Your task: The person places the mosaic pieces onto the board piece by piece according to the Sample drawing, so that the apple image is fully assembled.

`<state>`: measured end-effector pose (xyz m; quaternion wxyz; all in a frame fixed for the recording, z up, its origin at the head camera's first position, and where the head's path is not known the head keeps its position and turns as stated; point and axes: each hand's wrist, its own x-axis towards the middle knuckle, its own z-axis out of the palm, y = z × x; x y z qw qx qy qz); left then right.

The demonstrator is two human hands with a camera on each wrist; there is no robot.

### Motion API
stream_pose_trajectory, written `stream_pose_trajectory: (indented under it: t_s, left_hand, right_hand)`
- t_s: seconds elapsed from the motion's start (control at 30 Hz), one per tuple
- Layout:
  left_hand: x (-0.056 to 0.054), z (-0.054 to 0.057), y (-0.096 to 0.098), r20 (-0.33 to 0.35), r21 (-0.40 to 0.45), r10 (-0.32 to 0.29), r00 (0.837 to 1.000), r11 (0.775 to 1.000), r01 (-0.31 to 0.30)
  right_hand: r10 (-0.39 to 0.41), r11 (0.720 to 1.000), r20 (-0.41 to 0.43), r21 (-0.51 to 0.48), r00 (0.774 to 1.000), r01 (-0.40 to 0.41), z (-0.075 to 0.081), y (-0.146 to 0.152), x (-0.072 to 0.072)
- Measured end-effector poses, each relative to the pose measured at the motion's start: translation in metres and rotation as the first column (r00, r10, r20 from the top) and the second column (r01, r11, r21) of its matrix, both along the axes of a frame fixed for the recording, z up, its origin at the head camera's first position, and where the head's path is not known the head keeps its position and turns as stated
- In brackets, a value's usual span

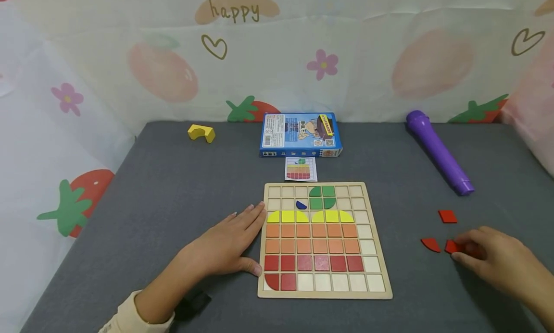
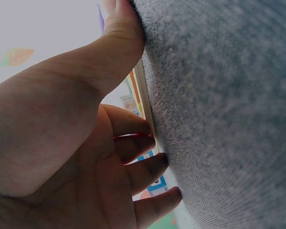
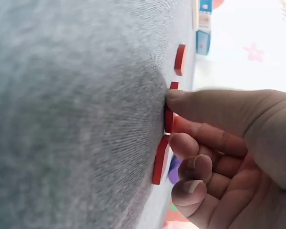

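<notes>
A wooden grid board [image 1: 325, 295] lies flat, with green, yellow, orange and red tiles and one dark blue piece in it. My left hand [image 1: 222, 244] rests along the board's left edge, fingers extended and thumb touching near its lower corner. Well right of the board, my right hand [image 1: 495, 261] pinches a red tile [image 1: 451, 246] between thumb and forefinger, at table level. Beside it lie a red quarter-round tile [image 1: 430, 245] and, farther back, a red square tile [image 1: 447, 216]. In the right wrist view another red tile [image 3: 160, 161] shows by the curled fingers.
A card with a coloured pattern [image 1: 301, 169] sits behind the board, against a blue box [image 1: 298, 136]. A purple microphone-shaped object [image 1: 439, 153] lies at the back right. A yellow arch block [image 1: 201, 132] stands at the back left. Printed cloth hangs behind the table.
</notes>
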<state>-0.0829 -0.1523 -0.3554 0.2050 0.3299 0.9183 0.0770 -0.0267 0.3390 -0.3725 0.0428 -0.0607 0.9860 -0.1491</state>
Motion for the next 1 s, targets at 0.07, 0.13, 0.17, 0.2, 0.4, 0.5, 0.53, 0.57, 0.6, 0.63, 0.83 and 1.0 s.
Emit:
stream_pose_trajectory:
  t_s: [0.07, 0.13, 0.17, 0.2, 0.4, 0.5, 0.53, 0.57, 0.6, 0.63, 0.83, 1.0]
  left_hand:
    - [0.0, 0.0, 0.001, 0.0, -0.008, 0.003, 1.0, 1.0, -0.003]
    - [0.0, -0.001, 0.001, 0.0, -0.009, 0.005, 1.0, 1.0, -0.005]
    - [0.0, -0.001, 0.001, -0.001, -0.01, 0.004, 1.0, 1.0, -0.004]
    - [0.0, -0.001, 0.002, -0.001, -0.012, 0.004, 1.0, 1.0, -0.004]
    - [0.0, -0.001, 0.001, 0.008, -0.009, 0.01, 1.0, 1.0, -0.01]
    - [0.001, 0.0, 0.001, 0.007, -0.001, 0.008, 1.0, 1.0, -0.008]
    - [0.001, 0.0, 0.001, 0.004, 0.002, 0.006, 1.0, 1.0, -0.006]
    - [0.001, 0.001, 0.001, 0.002, 0.005, 0.005, 1.0, 1.0, -0.005]
    - [0.001, 0.001, 0.001, 0.001, 0.009, 0.001, 1.0, 1.0, -0.001]
    - [0.001, 0.001, 0.0, 0.0, 0.013, -0.001, 1.0, 1.0, 0.001]
    - [0.001, 0.002, 0.001, 0.007, 0.027, -0.004, 1.0, 1.0, 0.004]
    - [0.001, 0.002, 0.0, 0.004, 0.031, -0.008, 1.0, 1.0, 0.008]
  right_hand:
    - [0.004, 1.0, 0.007, -0.003, 1.0, -0.004, 0.0, 0.0, 0.0]
    - [0.008, 1.0, 0.011, -0.003, 1.0, -0.008, 0.0, -0.002, 0.0]
    - [0.012, 1.0, 0.004, -0.003, 1.0, -0.012, 0.001, -0.004, 0.0]
    - [0.016, 1.0, -0.006, 0.002, 1.0, -0.016, 0.001, -0.006, 0.001]
    - [0.105, 0.994, -0.123, 0.025, 0.987, -0.103, 0.005, -0.028, 0.004]
    - [0.149, 0.989, -0.193, 0.025, 0.97, -0.147, 0.007, -0.039, 0.006]
    - [0.161, 0.987, -0.213, 0.023, 0.964, -0.16, 0.008, -0.043, 0.006]
    - [0.177, 0.984, -0.239, 0.021, 0.955, -0.177, 0.008, -0.046, 0.006]
    - [0.193, 0.981, -0.258, 0.017, 0.947, -0.195, 0.009, -0.05, 0.006]
    - [0.209, 0.977, -0.272, 0.013, 0.939, -0.213, 0.009, -0.053, 0.006]
    - [0.3, 0.946, -0.333, -0.015, 0.894, -0.323, 0.012, -0.075, 0.007]
    - [0.336, 0.928, -0.362, -0.029, 0.869, -0.371, 0.013, -0.092, 0.007]
